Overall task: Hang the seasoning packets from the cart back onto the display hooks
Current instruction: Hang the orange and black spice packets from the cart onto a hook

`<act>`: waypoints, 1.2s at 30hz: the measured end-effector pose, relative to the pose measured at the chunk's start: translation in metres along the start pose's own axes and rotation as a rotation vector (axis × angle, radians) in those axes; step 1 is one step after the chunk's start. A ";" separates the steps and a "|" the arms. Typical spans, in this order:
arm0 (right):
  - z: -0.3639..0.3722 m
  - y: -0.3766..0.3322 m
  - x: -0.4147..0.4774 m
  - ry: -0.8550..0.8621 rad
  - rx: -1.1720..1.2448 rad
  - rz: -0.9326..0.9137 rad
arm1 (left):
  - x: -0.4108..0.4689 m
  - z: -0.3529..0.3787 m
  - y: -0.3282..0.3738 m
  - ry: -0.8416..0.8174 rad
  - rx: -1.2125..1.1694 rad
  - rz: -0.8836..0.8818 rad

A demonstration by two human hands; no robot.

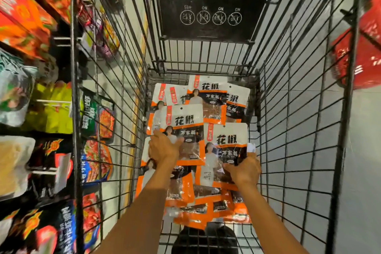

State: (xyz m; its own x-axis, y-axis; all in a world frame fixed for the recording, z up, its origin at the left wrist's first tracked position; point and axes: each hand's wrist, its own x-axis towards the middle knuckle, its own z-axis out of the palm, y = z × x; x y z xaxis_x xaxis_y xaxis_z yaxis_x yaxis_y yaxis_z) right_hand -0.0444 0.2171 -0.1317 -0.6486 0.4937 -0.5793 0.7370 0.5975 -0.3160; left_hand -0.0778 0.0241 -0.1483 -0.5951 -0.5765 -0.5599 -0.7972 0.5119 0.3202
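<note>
Both my arms reach down into a black wire shopping cart [299, 130]. My left hand [164, 147] grips the lower left of one white-and-orange seasoning packet [185, 126], held upright above the pile. My right hand [243, 169] grips the lower edge of a second, similar packet [226, 140]. Several more of the same packets [208, 97] lie overlapping on the cart's floor, further ones [198, 210] under my forearms. Each packet has a small hang hole at its top.
Display shelves with hooks [51, 101] run along the left of the cart, carrying colourful sauce and seasoning bags [97, 115]. The cart's folded black child-seat flap [212, 16] stands at the far end. Red baskets [360, 57] sit outside the cart at right. A dark shoe [206, 239] shows below.
</note>
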 end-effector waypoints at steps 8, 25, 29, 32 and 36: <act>-0.009 -0.003 -0.006 -0.118 0.228 0.089 | 0.011 -0.033 -0.002 -0.062 -0.359 -0.156; -0.140 -0.039 -0.089 -0.207 0.616 -0.261 | -0.112 -0.149 -0.003 -0.219 -0.860 0.022; -0.183 -0.054 -0.125 -0.336 0.676 -0.417 | -0.167 -0.191 -0.015 -0.037 -0.964 0.127; -0.215 -0.062 -0.161 -0.464 0.658 -0.575 | -0.220 -0.230 -0.035 0.111 -1.022 0.188; -0.250 -0.075 -0.221 -0.660 0.633 -0.779 | -0.306 -0.282 -0.070 0.328 -1.087 0.299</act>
State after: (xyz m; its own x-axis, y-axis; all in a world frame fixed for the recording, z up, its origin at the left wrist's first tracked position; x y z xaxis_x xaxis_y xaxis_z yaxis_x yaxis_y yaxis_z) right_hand -0.0034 0.2213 0.2083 -0.8753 -0.3920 -0.2832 0.2727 0.0836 -0.9585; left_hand 0.1317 -0.0152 0.2163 -0.6451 -0.7428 -0.1791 -0.1948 -0.0668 0.9786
